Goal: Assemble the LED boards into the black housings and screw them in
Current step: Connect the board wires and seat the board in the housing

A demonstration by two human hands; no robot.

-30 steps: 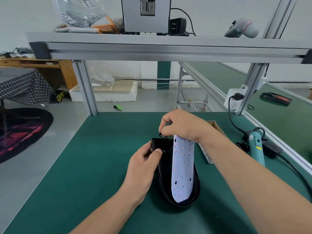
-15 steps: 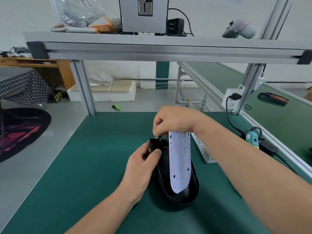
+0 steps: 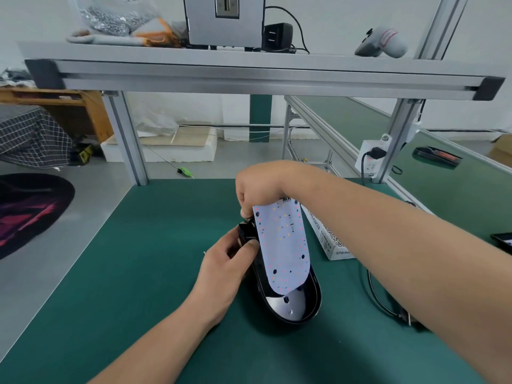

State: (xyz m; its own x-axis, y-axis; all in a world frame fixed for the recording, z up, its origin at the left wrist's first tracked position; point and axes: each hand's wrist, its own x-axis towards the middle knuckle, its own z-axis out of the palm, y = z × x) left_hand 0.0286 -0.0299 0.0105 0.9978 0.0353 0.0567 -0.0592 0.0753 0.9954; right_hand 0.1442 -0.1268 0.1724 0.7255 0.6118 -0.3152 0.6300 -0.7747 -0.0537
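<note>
A black oval housing (image 3: 302,311) lies on the green mat in the middle of the bench. A white LED board (image 3: 282,248) dotted with small red and orange parts stands tilted over it, near end down in the housing, far end lifted. My right hand (image 3: 260,187) grips the board's far end from above, its fingertips curled down at the housing's far rim. My left hand (image 3: 227,264) holds the housing's far left edge, thumb on the rim beside the board.
A white cardboard box (image 3: 329,242) lies right of the housing, partly behind my right forearm. A black cable (image 3: 379,300) runs on the mat at right. A socket block (image 3: 370,159) hangs on the right frame post. The shelf overhead carries a grey box and a bag of screws.
The board's far end has risen and the board now stands steeper, showing its full face. The housing's near floor is uncovered. My left hand stays on the rim.
</note>
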